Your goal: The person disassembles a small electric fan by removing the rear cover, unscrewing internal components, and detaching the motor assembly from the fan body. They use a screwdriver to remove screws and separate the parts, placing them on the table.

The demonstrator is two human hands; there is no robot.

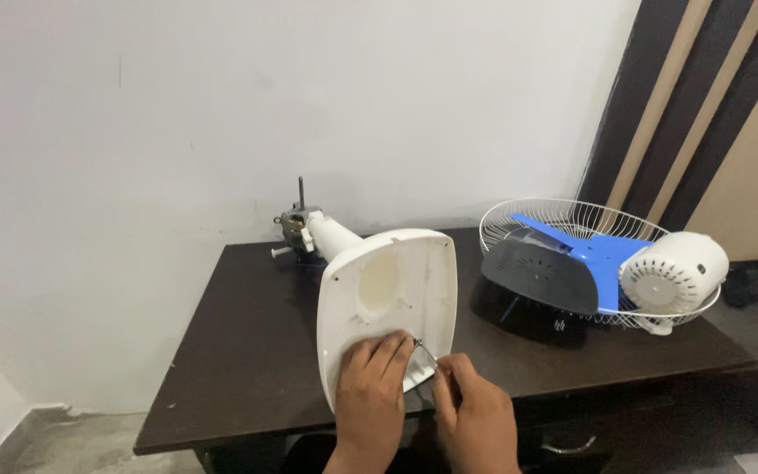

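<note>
Left hand is pressing flat on the white fan base lying tipped before it; right hand beside is pinching a thin wire; base looks light, rigid, best gripped by its rim

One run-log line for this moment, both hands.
left hand: flat on white fan base | right hand: pinching thin wire at base edge | fan grille, blue blade: right on table

Showing two bare hands, left hand and right hand; wearing no sleeves, gloves, rings near wrists.
</note>
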